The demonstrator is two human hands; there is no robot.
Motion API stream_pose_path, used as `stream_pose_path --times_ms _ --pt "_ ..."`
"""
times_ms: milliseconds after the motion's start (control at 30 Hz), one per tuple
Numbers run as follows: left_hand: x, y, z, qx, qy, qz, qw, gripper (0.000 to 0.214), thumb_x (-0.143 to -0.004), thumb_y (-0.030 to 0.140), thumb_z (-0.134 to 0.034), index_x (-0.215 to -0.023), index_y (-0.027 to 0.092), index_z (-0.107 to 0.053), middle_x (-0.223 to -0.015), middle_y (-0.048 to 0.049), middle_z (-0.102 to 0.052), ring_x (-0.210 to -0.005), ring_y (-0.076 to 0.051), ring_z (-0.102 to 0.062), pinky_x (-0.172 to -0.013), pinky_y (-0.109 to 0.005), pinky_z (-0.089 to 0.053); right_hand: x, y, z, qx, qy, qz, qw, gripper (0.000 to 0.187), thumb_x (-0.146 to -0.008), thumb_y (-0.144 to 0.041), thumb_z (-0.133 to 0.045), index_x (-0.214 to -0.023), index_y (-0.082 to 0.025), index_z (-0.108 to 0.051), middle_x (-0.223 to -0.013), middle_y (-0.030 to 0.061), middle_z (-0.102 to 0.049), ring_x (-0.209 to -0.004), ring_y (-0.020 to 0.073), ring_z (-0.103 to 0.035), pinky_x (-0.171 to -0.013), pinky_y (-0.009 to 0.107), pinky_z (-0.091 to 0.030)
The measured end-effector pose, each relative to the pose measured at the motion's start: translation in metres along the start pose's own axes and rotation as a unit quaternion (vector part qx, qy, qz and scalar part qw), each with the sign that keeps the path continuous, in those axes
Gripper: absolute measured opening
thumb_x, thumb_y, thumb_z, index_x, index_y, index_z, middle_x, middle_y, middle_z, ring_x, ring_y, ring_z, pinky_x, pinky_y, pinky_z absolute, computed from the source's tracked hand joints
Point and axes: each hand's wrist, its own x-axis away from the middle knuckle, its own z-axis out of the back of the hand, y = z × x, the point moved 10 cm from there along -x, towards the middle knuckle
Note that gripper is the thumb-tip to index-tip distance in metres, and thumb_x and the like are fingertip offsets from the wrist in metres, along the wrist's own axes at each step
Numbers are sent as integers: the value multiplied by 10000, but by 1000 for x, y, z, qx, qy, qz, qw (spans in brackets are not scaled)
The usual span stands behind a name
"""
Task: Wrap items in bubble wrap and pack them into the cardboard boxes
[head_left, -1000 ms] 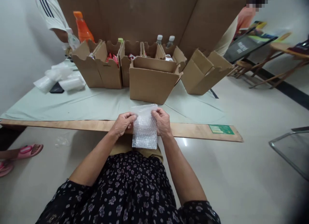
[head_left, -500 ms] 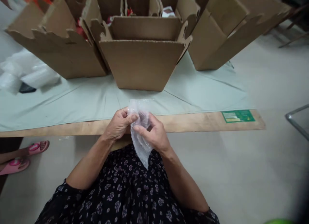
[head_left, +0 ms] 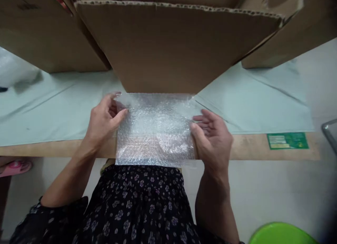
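Note:
A clear bubble wrap sheet (head_left: 156, 128) lies spread flat across the front of the table, its near edge hanging slightly over the wooden border. At its left edge, my left hand (head_left: 104, 119) has the thumb on top and the fingers curled, gripping the upper left part. My right hand (head_left: 214, 138) is at the opposite edge, thumb and bent fingers closed loosely on the plastic. Directly behind the sheet stands a large cardboard box (head_left: 173, 51), its base close to the sheet's far edge.
More cardboard boxes stand at the left (head_left: 55, 40) and the right (head_left: 284, 44). A pale green cloth (head_left: 268, 107) covers the table. Bubble wrap (head_left: 18, 70) is piled at far left. A green label (head_left: 288, 141) marks the wooden edge. A bright green tub (head_left: 281, 234) is low right.
The bubble wrap, bunched between my hands before, is now spread flat on the table. My hands have moved apart to its two sides. The view has tilted down and come closer.

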Motion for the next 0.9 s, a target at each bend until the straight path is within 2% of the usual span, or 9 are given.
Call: stream_pose_path --times_ms 133,200,267,333,400,533,667,800,900 --pt "31 44 13 -174 90 -175 965 592 -924 279 -703 -1475 243 -489 -1352 -94 -644 -1222 -313 -628 -974 -485 -577 17 -49 29 152 97 118 976 381 -938 -236 -680 -1318 -247 -652 -1167 61 -742 -980 216 -709 -836 405 -590" --pt "51 62 -4 -217 40 -255 941 563 -943 255 -680 -1473 251 -490 -1462 -97 -583 -1361 -338 -548 -1081 -530 -527 32 -81 -2 184 11 221 958 422 -958 -205 -644 -1374 -261 -611 -1253 66 -725 -1143 243 -682 -972 449 -566" --pt "67 63 -33 -255 -48 -293 920 550 -957 291 -667 -1474 238 -484 -1562 -123 -499 -1475 -362 -438 -1178 -572 -431 51 -93 -55 202 -131 301 923 476 -988 -248 -606 -1459 -236 -530 -1412 97 -656 -1344 269 -580 -1085 479 -510" --pt "74 51 -60 -293 -125 -294 901 577 -988 371 -623 -1508 199 -440 -1628 -174 -412 -1542 -393 -326 -1233 -617 -318 63 -79 -97 249 -229 322 884 525 -1025 -364 -552 -1513 -188 -468 -1543 134 -550 -1471 297 -454 -1153 506 -444" --pt "75 38 -77 -323 -164 -285 888 614 -1016 436 -564 -1545 179 -387 -1662 -203 -348 -1568 -403 -264 -1255 -634 -241 62 -51 -112 312 -258 303 863 588 -1039 -463 -501 -1548 -177 -430 -1618 139 -461 -1523 315 -376 -1196 523 -378" --pt "70 23 -83 -328 -190 -260 888 616 -1023 462 -544 -1553 198 -377 -1694 -180 -296 -1589 -383 -210 -1284 -603 -164 58 -13 -71 383 -212 262 860 633 -1051 -479 -459 -1620 -245 -310 -1656 114 -409 -1538 316 -355 -1233 547 -290" --pt "75 28 -72 -289 -193 -255 902 650 -1023 497 -527 -1574 202 -350 -1711 -185 -248 -1601 -384 -158 -1281 -610 -140 82 -18 -26 373 -184 286 863 769 -997 -549 -550 -1632 -217 -272 -1622 177 -439 -1514 363 -387 -1180 569 -354" --pt "98 41 -59 -237 -222 -308 894 866 -934 646 -604 -1614 221 -279 -1717 -176 -235 -1608 -382 -126 -1284 -628 -93 104 -28 -37 348 -230 339 843 603 -971 -352 -645 -1525 -200 -463 -1585 176 -494 -1495 342 -424 -1155 553 -401" --pt "116 37 -54 -227 -260 -323 881 943 -870 569 -732 -1616 204 -285 -1674 -168 -351 -1580 -379 -245 -1287 -640 -94 97 -34 -43 302 -238 350 854 415 -967 -103 -552 -1356 -226 -630 -1478 119 -622 -1416 294 -533 -1094 520 -463"
